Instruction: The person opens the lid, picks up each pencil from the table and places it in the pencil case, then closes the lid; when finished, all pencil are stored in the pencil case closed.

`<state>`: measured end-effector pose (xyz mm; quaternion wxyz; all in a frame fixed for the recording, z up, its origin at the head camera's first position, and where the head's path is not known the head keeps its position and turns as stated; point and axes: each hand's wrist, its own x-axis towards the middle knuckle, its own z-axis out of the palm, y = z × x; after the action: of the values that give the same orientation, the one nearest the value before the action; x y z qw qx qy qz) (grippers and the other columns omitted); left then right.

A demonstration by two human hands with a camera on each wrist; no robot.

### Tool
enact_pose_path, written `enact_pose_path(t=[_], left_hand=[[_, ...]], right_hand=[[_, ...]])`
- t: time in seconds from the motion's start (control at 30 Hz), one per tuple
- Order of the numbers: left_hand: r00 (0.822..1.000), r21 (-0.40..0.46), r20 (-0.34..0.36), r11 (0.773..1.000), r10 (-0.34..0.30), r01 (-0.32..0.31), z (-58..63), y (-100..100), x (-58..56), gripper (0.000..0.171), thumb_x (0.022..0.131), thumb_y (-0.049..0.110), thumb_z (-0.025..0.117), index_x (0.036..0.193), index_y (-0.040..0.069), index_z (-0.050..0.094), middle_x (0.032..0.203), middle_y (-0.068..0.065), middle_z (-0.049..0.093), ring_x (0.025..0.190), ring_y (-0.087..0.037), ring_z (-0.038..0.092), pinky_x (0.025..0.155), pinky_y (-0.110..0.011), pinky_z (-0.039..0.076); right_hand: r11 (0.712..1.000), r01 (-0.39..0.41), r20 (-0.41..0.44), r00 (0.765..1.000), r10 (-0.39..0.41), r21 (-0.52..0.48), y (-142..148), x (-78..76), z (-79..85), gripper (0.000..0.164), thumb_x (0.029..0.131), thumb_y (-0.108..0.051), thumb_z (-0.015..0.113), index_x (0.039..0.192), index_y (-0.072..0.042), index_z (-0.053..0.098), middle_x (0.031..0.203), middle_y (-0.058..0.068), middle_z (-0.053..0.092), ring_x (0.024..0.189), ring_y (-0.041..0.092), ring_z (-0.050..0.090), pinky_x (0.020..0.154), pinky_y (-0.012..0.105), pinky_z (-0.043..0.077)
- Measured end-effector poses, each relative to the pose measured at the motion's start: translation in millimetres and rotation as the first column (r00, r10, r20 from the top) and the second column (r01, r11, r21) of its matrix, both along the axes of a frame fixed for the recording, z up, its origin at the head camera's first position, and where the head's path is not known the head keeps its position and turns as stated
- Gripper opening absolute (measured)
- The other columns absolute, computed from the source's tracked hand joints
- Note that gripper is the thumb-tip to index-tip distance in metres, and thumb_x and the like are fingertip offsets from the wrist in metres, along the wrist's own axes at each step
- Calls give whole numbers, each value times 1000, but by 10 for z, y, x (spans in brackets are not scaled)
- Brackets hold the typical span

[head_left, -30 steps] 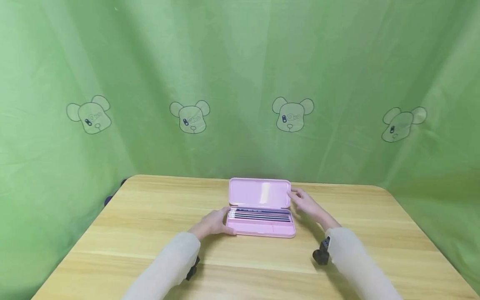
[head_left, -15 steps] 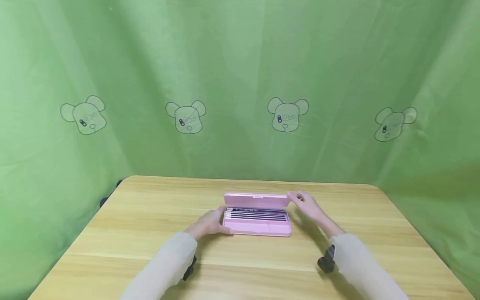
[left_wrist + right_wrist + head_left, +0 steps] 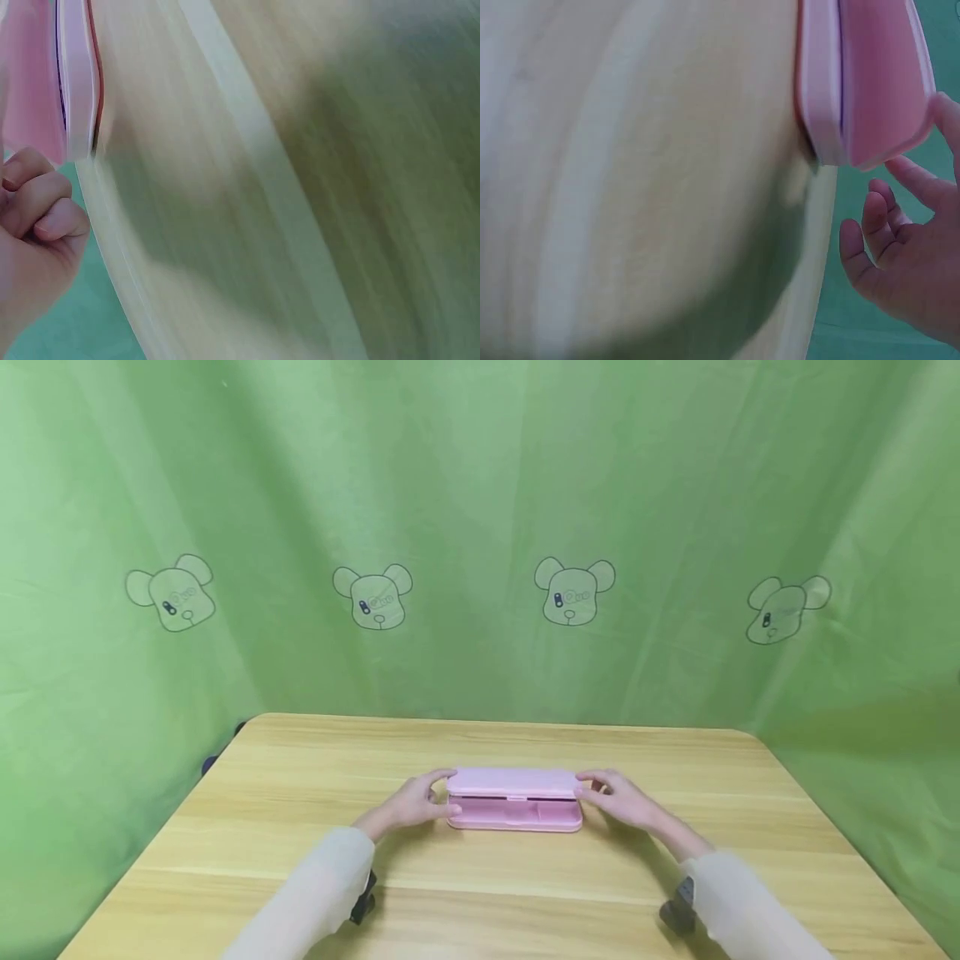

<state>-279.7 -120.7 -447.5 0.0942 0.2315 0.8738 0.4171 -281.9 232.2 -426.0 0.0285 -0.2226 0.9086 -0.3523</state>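
A pink pencil case [image 3: 487, 816] lies on the wooden table, its lid [image 3: 513, 781] tipped forward and partly lowered over the tray. A gap along the front shows the front compartment; the pencils are hidden under the lid. My left hand [image 3: 411, 803] grips the case's left end, thumb at the front corner and fingers at the lid's corner. In the left wrist view, several fingers of that hand are curled below the case. At the other end my right hand [image 3: 621, 800] pinches the lid's right corner. The right wrist view shows its remaining fingers spread off the lid [image 3: 889, 82].
The light wooden table [image 3: 480, 893] carries the case near its middle. Behind and beside it hangs a green curtain [image 3: 465, 652] printed with bear heads. A dark wrist device [image 3: 678, 906] sits under the right sleeve, another [image 3: 363, 900] under the left.
The lid has swung from standing raised behind the tray forward and down over the pencils, with my right hand on its corner. My left fingers have lifted from the tray's side to the lid's left corner.
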Motion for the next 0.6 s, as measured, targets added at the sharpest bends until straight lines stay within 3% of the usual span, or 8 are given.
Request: enact_pose_path(t=[0.17, 0.23, 0.37, 0.47, 0.53, 0.6], left_hand=[[1000, -24, -8, 1000, 11, -11, -9, 7, 21, 55, 87, 27, 61, 132, 3, 43, 57, 4, 42, 49, -6, 35, 44, -17, 32], [1000, -48, 0, 999, -2, 2, -16, 21, 35, 57, 87, 27, 61, 134, 3, 41, 51, 6, 35, 46, -6, 33, 42, -17, 30], [999, -97, 17, 994, -38, 39, -20, 39, 46, 67, 86, 26, 63, 140, 3, 33, 47, 9, 34, 44, -5, 34, 42, -16, 32], [999, -117, 36, 992, -31, 35, -2, 49, 17, 70, 84, 26, 64, 142, 5, 30, 50, 4, 37, 46, -7, 36, 45, -19, 37], [998, -117, 54, 993, -10, 17, 19, 54, -10, 71, 83, 26, 66, 141, 7, 32, 66, -6, 55, 56, -11, 45, 58, -26, 46], [996, -118, 86, 993, 16, -6, 38, 61, -39, 71, 81, 26, 68, 141, 10, 34, 98, -20, 61, 76, -19, 56, 79, -37, 49]], right_hand=[[999, -41, 6, 999, 41, 18, 28, 72, -93, 55, 88, -25, 58, 126, 13, 44, 83, 7, 51, 74, 16, 45, 63, 26, 41], [999, -32, 21, 999, 32, 36, 34, 89, -140, 59, 86, -25, 60, 128, 12, 41, 84, 8, 49, 74, 16, 44, 62, 26, 41], [997, -21, 43, 999, 18, 78, 28, 100, -201, 65, 84, -26, 63, 133, 9, 38, 84, 8, 47, 74, 16, 41, 62, 26, 40], [995, -9, 44, 999, 5, 99, 16, 94, -212, 66, 84, -26, 63, 134, 7, 36, 83, 8, 46, 73, 16, 40, 61, 25, 40], [995, -4, 53, 999, -1, 97, 11, 93, -195, 67, 84, -26, 63, 135, 6, 36, 82, 9, 45, 72, 16, 39, 60, 26, 39], [995, -6, 45, 999, 1, 104, 10, 88, -174, 67, 83, -27, 64, 135, 5, 36, 81, 9, 45, 70, 15, 38, 59, 25, 39]])
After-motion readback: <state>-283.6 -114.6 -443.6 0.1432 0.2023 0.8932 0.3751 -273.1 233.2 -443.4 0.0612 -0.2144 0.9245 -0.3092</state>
